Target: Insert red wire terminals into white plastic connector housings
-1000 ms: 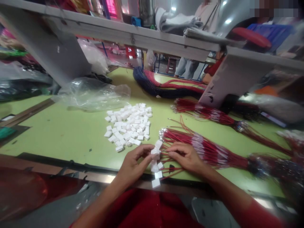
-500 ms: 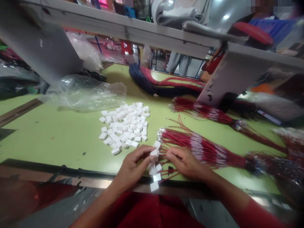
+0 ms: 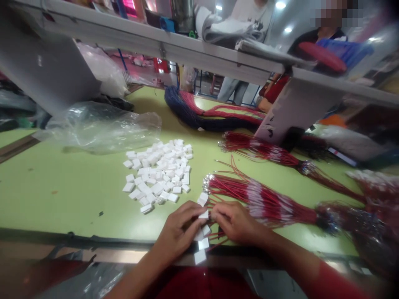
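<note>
Since the small white plastic connector blocks [image 3: 156, 174] are heaped loosely on the green worktable [image 3: 62, 195], each one is judged light, stiff and easily knocked out of place, so it is best taken by its flat sides between fingertip and thumb. A short line of these blocks [image 3: 203, 243] is held between the two hands, near the table's front edge. The left hand [image 3: 179, 230] is closed around one block, its fingers curled against the block's side, while the right hand [image 3: 235, 222] is set just beside it, curled over thin red wires [image 3: 216, 238]; whether those wires are actually gripped cannot be told, since they are hidden by the fingers. The wires are judged soft and prone to tangling, so they are better taken close to their tips than along their length. A long red wire bundle [image 3: 262, 199] is laid out to the right, and a clear plastic bag [image 3: 99, 126] lies beyond the heap.
</note>
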{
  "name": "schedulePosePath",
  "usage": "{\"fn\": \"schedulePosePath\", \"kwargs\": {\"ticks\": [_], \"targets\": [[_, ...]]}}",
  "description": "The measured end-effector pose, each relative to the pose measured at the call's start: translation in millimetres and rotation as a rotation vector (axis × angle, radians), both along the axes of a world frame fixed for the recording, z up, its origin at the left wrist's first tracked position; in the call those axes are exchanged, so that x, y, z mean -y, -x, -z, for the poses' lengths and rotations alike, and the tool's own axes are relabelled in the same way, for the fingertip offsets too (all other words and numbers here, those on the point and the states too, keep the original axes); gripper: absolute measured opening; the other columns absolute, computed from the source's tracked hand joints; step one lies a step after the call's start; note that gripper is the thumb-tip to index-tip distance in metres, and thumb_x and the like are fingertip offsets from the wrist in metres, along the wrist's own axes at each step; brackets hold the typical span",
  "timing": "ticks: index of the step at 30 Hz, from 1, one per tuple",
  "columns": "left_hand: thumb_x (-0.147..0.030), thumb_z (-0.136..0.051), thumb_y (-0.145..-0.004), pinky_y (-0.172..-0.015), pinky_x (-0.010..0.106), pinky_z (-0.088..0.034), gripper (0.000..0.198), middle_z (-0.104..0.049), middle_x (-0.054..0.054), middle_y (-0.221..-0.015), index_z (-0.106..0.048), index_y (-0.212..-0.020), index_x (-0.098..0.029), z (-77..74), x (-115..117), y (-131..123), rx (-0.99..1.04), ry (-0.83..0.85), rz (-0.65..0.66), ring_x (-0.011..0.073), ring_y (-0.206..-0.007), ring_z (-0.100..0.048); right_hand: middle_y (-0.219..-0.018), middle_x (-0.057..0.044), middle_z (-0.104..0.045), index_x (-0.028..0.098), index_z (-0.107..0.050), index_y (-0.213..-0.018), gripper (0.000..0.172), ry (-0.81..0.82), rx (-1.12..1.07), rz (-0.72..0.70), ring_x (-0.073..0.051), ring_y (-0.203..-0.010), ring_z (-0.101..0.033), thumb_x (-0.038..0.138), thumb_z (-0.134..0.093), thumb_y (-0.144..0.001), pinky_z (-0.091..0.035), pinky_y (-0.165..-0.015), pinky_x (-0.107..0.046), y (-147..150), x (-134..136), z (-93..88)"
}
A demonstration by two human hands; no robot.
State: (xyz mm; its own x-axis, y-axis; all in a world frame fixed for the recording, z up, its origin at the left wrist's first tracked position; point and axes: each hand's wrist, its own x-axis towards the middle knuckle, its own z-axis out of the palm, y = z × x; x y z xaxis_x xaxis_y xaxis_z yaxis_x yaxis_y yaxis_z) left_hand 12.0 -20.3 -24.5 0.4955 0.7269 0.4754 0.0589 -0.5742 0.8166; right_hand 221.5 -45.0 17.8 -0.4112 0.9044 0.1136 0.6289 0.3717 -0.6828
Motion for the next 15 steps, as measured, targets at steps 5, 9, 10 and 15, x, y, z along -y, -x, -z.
{"fn": "schedulePosePath", "kwargs": {"ticks": [5, 9, 10, 15], "targets": [[-0.019, -0.059, -0.093, -0.084, 0.038, -0.054, 0.023, -0.065, 0.008, -0.107, -0.063, -0.115, -0.024, -5.8, -3, 1, -0.145, -0.024, -0.004, 0.0222, -0.099, -0.063, -0.084, -0.005, -0.065, 0.017, -0.065, -0.086, 0.023, -0.062, 0.004, -0.037, -0.017, -0.082, -0.059, 0.025, -0.048, -0.1, -0.045, -0.075, -0.027, -18, -8, -5.9], [-0.025, -0.056, -0.094, -0.102, 0.055, -0.042, 0.044, -0.057, 0.014, -0.132, -0.048, -0.137, -0.021, -8.7, -19, -3, -0.33, -0.16, -0.122, 0.0316, -0.122, -0.051, -0.106, -0.012, -0.065, 0.015, -0.063, -0.104, 0.022, -0.162, 0.236, 0.173, -0.025, -0.099, -0.058, 0.031, -0.068, -0.089, -0.046, -0.088, -0.039, -33, -24, -3.9], [-0.025, -0.054, -0.095, -0.101, 0.055, -0.042, 0.042, -0.058, 0.014, -0.13, -0.048, -0.136, -0.02, -9.0, -22, -4, -0.359, -0.165, -0.117, 0.0315, -0.119, -0.052, -0.108, -0.013, -0.064, 0.015, -0.062, -0.106, 0.03, -0.155, 0.305, 0.194, -0.027, -0.099, -0.058, 0.032, -0.073, -0.084, -0.047, -0.089, -0.041, -34, -27, -2.1], [-0.027, -0.051, -0.095, -0.084, 0.046, -0.049, 0.017, -0.062, 0.009, -0.101, -0.059, -0.108, -0.021, -12.4, -10, 1, -0.396, -0.065, 0.02, 0.0269, -0.096, -0.057, -0.119, -0.014, -0.063, 0.015, -0.055, -0.119, 0.054, -0.12, 0.385, 0.24, -0.03, -0.108, -0.058, 0.031, -0.082, -0.075, -0.047, -0.093, -0.043, -32, -30, 6.4]]}}
